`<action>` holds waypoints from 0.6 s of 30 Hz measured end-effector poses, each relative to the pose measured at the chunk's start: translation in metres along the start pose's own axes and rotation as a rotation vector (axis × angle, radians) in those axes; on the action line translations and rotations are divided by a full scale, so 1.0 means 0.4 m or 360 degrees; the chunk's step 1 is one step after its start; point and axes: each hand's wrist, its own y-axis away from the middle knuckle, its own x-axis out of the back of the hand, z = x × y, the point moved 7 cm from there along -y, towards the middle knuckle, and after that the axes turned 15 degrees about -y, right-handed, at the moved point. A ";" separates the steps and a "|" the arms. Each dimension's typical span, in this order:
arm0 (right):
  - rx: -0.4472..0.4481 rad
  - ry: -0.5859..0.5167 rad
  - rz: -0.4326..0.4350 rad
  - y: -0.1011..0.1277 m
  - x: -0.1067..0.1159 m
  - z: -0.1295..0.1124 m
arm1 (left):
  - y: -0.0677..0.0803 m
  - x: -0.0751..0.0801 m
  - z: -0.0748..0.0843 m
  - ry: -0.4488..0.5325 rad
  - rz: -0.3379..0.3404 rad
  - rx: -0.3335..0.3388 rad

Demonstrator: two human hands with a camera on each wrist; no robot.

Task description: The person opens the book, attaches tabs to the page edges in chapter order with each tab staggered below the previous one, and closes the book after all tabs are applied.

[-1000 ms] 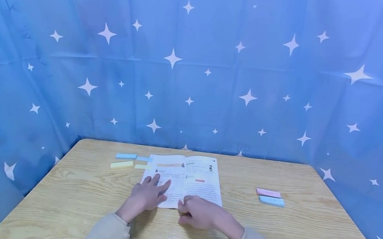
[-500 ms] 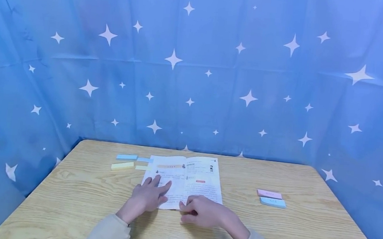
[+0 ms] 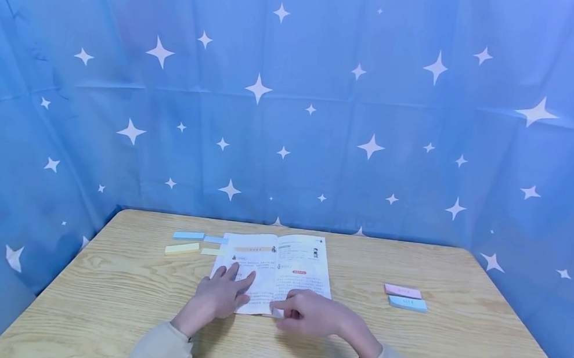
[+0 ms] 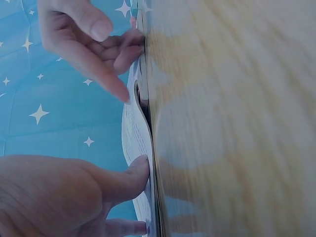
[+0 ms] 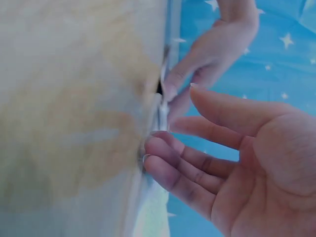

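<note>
Your left hand (image 3: 219, 295) lies flat, fingers straight, pinning the open booklet (image 3: 273, 271) while your right hand (image 3: 310, 314) fingers, loosely curled, touch its lower edge.

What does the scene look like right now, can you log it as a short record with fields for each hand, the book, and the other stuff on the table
left hand: fingers spread flat, pressing on the left page
right hand: fingertips at the near edge of the right page; whether it pinches a page cannot be told
book: lies open on the wooden table
left of book: blue and yellow sticky note pads
right of book: pink pad with a blue pad just in front of it
</note>
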 end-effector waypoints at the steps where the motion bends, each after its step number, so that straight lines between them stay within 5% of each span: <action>1: 0.0013 0.0008 0.0008 0.004 0.007 -0.002 | 0.001 0.000 0.000 0.0003 0.0003 -0.0004; 18: -0.0055 0.0107 0.0366 0.113 0.194 -0.007 | 0.010 0.005 -0.002 0.0088 0.0015 -0.0060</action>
